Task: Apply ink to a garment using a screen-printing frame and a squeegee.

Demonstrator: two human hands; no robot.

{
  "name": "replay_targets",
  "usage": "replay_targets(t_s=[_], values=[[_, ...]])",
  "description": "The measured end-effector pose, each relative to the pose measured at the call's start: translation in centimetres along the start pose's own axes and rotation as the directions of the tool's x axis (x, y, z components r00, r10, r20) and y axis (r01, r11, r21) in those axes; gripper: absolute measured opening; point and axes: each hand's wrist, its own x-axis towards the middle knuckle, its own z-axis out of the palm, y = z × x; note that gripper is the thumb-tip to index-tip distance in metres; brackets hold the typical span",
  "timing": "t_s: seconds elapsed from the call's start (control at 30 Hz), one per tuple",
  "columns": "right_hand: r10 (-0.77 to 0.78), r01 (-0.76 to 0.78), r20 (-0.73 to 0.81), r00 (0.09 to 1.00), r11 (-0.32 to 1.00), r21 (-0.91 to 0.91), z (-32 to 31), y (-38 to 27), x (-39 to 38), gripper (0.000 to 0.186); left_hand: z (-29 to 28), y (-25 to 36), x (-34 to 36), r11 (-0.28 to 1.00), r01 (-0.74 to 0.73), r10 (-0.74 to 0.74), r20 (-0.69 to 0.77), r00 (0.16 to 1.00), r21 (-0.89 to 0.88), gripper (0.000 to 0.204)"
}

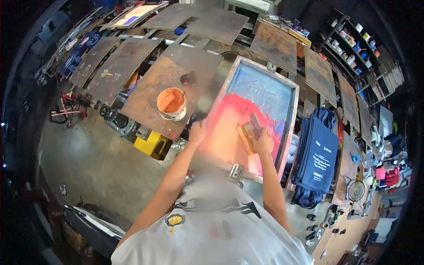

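A wooden-framed printing screen (297, 99) lies slanted before me, its mesh blue at the far end and smeared with red and orange ink toward me. My right hand (263, 142) is closed round a squeegee (245, 139), which rests on the inked mesh right of the middle. At the screen's left edge is my left hand (198, 131), its fingers bent over the frame and partly hidden by blur. A white bucket of orange ink (172, 104), with a stick or spatula in it, stands on the board to the left. A metal hinge clamp (236, 172) sits at the screen's near edge.
A stack of folded navy printed cloth (316, 152) hangs just right of the screen. Several flat print boards (203, 22) run in rows beyond and beside me. Under the left board sits a yellow box (151, 145). Shelves of containers (351, 46) stand at the far right.
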Motion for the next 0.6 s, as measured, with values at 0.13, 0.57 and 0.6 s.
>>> replay_targets(t_s=[0.13,0.57,0.6], values=[[0.049,-0.049,-0.025,0.998,0.999,-0.015,0.4,-2.4,-0.5,0.071,-0.2,-1.3,0.0,0.98,-0.051,0.061,0.044,0.997,-0.195,0.061],[0.094,-0.095,-0.046,0.994,0.995,-0.026,4.0,-14.3,0.3,0.064,-7.1,-0.8,-0.1,0.912,0.181,0.133,0.682,0.719,-0.369,0.058],[0.102,-0.104,-0.045,0.994,0.994,-0.026,4.0,-15.3,0.4,0.063,-8.0,-1.0,0.1,0.912,0.211,0.15,0.766,0.625,-0.351,0.06]])
